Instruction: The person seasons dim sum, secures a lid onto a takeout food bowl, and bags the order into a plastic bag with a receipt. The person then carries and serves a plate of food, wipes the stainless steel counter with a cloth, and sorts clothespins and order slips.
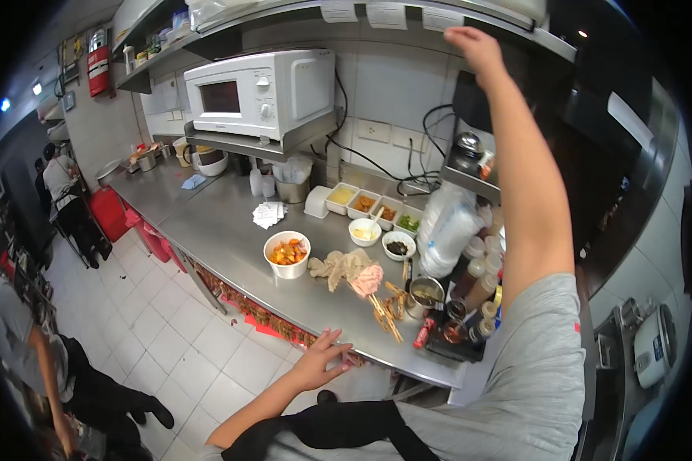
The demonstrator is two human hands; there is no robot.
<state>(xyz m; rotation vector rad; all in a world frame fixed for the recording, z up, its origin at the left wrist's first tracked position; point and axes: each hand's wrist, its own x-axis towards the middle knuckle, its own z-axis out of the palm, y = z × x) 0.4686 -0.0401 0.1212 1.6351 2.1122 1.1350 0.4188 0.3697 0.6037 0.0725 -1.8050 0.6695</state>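
My right hand [480, 55] is raised high beside the paper slips [442, 18] hanging from the shelf edge. Its fingers point left, stretched out, and I see nothing held in them. Low in front of the counter, my left hand [321, 361] is spread and holds nothing. Nearest to it on the counter are wooden skewers [387, 319], a pink crumpled cloth or bag [367, 280] and a beige cloth [334, 267]. A white bowl [287, 269] of orange-coloured food stands farther left.
White tubs of toppings [363, 203] line the back, with two small bowls [364, 232] before them. Sauce bottles [477, 292], a metal pot [425, 296] and plastic-wrapped containers [442, 223] crowd the right. A microwave [261, 92] sits above; a co-worker [34, 353] stands left.
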